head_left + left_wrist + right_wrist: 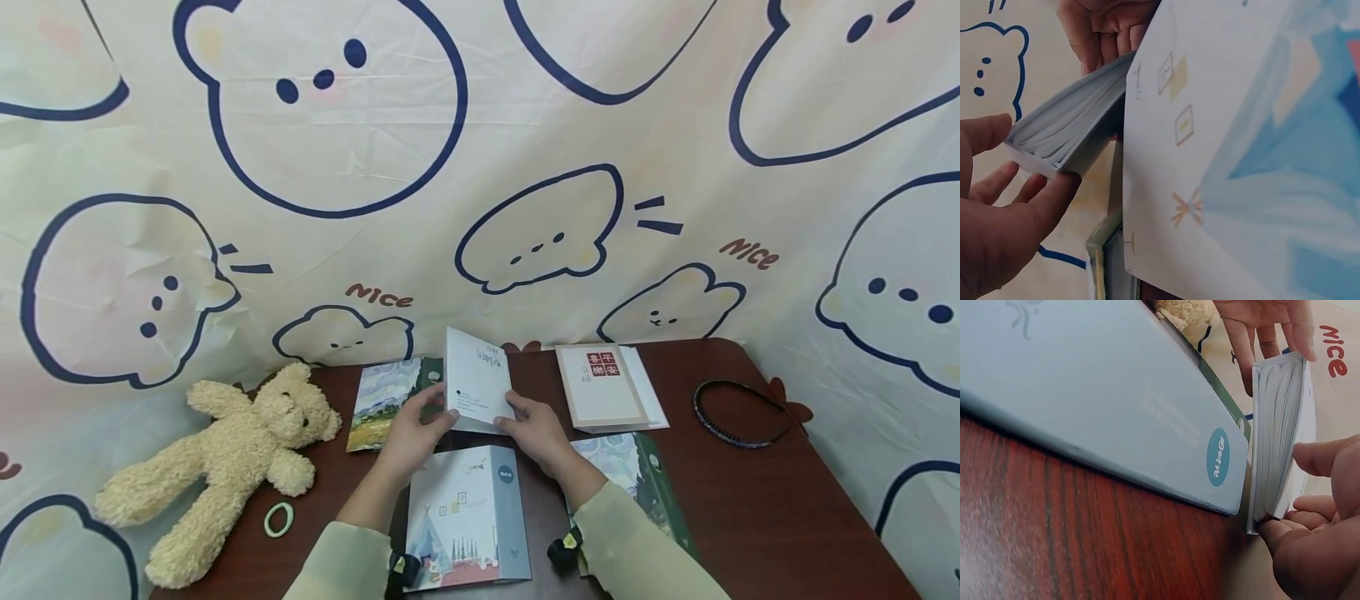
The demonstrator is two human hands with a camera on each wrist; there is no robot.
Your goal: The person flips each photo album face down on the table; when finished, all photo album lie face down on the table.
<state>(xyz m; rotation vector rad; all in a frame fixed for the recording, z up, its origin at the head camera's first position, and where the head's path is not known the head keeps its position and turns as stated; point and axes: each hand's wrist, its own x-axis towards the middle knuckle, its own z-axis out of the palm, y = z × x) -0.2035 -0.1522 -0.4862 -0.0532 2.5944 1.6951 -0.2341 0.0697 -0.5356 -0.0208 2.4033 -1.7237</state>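
Dark red-brown wood-grained table below, my left hand and right hand pinch a thick white hardcover book by opposite sides; even, light pressure should steady it.

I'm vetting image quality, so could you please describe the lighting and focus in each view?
Head: soft, fairly even light, the smallest print on the held white book illegible; left wrist: dimmer, the tent-printed cover soft, out of focus; right wrist: pale glare on the tabletop at lower left.
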